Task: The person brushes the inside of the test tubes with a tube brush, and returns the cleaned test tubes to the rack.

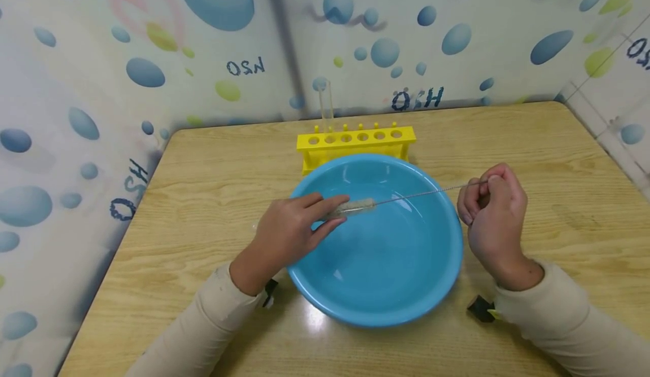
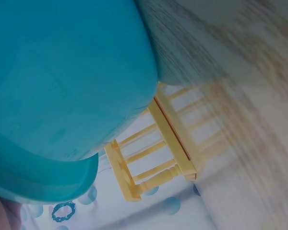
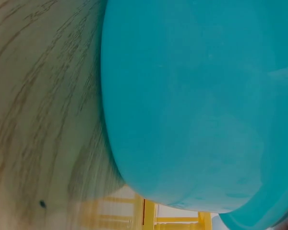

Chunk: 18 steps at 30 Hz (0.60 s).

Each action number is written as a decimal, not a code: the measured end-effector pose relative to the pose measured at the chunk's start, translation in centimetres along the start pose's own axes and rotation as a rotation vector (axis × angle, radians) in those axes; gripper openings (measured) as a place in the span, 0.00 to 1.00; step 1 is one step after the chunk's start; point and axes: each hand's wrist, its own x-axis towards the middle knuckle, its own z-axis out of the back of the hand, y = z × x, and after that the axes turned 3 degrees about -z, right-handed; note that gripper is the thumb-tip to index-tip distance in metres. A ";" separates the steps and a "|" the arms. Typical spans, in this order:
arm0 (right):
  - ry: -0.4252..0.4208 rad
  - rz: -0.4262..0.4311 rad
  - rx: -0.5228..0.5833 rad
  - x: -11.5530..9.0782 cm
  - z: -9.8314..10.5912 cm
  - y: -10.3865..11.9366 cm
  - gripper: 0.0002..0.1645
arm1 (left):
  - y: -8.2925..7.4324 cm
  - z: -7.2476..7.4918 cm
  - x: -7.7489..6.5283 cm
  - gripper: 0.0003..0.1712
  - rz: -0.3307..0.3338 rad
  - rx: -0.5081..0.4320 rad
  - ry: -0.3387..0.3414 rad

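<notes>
Your left hand [image 1: 290, 227] gripped a clear tube [image 1: 359, 206] over the blue bowl [image 1: 386, 278], and your right hand [image 1: 493, 216] pinched the brush wire [image 1: 426, 193] sticking out.

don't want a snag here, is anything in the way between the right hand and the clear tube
Nothing visible blocks it. Only the thin wire, pinched by the right hand, spans the gap to the clear tube in the left hand; the blue basin sits beneath.

Over a blue basin [image 1: 381, 264], my left hand [image 1: 289, 227] holds a glass tube [image 1: 354, 208]; my right hand [image 1: 495, 219] pinches the brush wire [image 1: 431, 193] running into it.
</notes>
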 end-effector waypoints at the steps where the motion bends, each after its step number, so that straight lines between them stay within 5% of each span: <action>1: 0.001 0.001 0.000 0.0 0.0 0.0 0.16 | 0.0 0.0 0.0 0.25 0.001 0.000 0.000; 18: 0.026 0.027 -0.097 -0.2 0.1 -0.2 0.15 | 0.0 0.0 0.0 0.26 0.005 0.002 -0.010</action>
